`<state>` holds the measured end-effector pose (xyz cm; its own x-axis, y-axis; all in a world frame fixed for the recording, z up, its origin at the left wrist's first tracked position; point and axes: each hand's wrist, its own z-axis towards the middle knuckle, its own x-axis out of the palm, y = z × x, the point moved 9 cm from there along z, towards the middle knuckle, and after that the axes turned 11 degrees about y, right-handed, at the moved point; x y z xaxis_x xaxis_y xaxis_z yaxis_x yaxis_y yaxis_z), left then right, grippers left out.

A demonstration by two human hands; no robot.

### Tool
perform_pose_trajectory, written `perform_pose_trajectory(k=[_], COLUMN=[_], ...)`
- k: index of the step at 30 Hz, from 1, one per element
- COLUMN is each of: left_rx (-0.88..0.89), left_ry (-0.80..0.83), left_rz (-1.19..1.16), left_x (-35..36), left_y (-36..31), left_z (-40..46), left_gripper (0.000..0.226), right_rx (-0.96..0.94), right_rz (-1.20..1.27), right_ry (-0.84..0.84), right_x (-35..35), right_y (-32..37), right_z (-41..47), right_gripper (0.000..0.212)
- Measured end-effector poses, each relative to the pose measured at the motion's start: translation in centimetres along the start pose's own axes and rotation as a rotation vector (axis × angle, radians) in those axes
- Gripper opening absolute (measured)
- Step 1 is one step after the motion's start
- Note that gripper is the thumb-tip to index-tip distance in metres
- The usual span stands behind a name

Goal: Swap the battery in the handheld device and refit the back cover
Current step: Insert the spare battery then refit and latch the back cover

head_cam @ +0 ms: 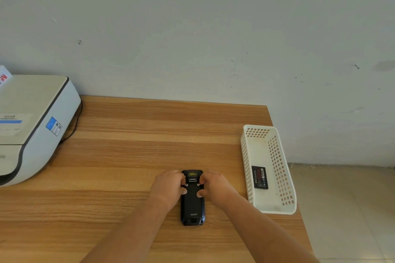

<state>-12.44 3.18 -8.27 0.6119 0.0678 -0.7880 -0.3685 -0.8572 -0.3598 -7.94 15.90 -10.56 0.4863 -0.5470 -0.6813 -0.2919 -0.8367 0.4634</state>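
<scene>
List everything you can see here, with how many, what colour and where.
device: one, black, lying back up on the table's near middle
battery: one, black, lying in the basket
basket: one, white, on the table's right edge
printer: one, white with dark trim, on the table's left side
cable: one, black, behind the printer
table: one, wood-grain brown, against the wall
wall: one, pale grey, behind the table
left hand: one, gripping the device's left side
right hand: one, gripping the device's right side
</scene>
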Motion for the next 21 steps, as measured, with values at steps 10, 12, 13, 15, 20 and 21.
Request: perform_pose_trajectory(k=[10, 12, 13, 15, 20, 21], left_rx=[-0.017, -0.021, -0.023, -0.027, -0.034, -0.035], left_ry=[-0.003, -0.001, -0.003, -0.014, -0.013, -0.009], left_rz=[-0.044, -0.052, -0.055, -0.063, -0.063, -0.056], left_x=[0.35, 0.42, 0.46, 0.51, 0.43, 0.41], left_y=[0.21, 0.34, 0.37, 0.42, 0.39, 0.36], left_z=[-0.23, -0.31, -0.35, -0.46, -0.47, -0.46], left_gripper=[0.012, 0.006, 0.007, 0.010, 0.009, 0.008], right_rx=[0.018, 0.026, 0.028, 0.035, 0.030, 0.032], right_rz=[-0.051, -0.044, -0.036, -0.014, 0.020, 0.028], right_ry=[0.041, 0.048, 0.043, 0.030, 0.007, 0.006], right_x=[0.03, 0.11, 0.13, 0.22, 0.29, 0.29], right_y=[0.17, 0.16, 0.11, -0.07, -0.22, -0.22], right_z=[0.68, 0.70, 0.70, 0.64, 0.48, 0.42], right_gripper=[0.035, 0.034, 0.033, 0.030, 0.025, 0.025])
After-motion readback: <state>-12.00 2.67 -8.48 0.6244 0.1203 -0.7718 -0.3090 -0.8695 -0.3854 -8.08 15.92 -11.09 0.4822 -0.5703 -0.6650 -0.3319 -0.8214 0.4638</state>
